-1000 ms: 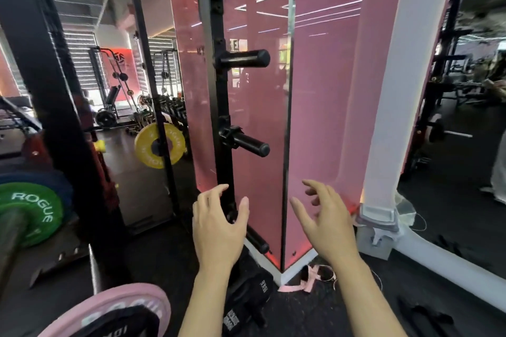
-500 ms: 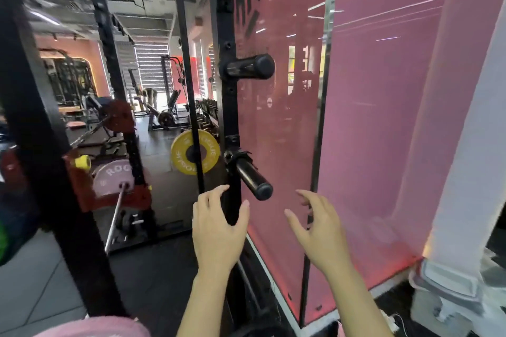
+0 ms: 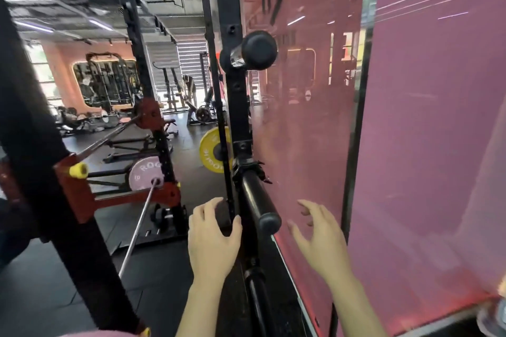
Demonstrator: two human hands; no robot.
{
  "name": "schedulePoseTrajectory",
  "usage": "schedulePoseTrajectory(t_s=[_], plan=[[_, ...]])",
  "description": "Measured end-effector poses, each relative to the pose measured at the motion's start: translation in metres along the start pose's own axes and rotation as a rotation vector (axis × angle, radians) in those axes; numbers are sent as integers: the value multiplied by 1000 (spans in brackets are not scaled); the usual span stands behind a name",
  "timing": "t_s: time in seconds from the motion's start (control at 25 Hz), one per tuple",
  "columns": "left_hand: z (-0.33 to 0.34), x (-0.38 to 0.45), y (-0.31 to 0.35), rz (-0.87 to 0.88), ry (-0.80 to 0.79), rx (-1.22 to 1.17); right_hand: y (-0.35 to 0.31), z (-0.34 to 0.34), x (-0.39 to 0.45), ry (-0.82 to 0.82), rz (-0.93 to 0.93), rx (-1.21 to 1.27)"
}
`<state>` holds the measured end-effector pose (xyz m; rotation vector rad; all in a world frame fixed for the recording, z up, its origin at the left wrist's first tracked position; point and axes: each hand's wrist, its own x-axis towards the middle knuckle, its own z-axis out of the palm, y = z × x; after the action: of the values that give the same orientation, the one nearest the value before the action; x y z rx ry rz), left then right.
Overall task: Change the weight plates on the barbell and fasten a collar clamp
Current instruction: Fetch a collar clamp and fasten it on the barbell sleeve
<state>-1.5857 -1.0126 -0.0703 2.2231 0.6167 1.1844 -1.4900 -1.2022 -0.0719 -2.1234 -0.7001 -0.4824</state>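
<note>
While both hands are hovering empty before rack upright (image 3: 235, 107), left hand (image 3: 212, 243) and right hand (image 3: 320, 241) are spreading fingers loosely, gripping nothing. Collar clamp (image 3: 247, 167) is sitting at base of lower storage peg (image 3: 257, 202). Barbell (image 3: 137, 230) with pink plate (image 3: 145, 174) is resting in rack, far left.

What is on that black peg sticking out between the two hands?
The lower black peg carries no weight plate. A black collar clamp sits on it at its base, against the black rack post. The left hand and right hand hover open beside it.
</note>
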Motion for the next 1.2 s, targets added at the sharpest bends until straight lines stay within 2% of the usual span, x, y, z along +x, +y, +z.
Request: schedulePoseTrajectory(t_s=[0.32,0.44,0.64,1.2], plan=[[60,86,-35,-33,-40,-10,9,61,99,-114,-12,-26],[76,102,-41,24,-72,-20,7,81,118,-130,-42,18],[83,104,-41,125,-94,-21,0,92,128,-99,-95,98],[58,57,-25,185,-37,54,-2,55,92,-123,-169,80]])
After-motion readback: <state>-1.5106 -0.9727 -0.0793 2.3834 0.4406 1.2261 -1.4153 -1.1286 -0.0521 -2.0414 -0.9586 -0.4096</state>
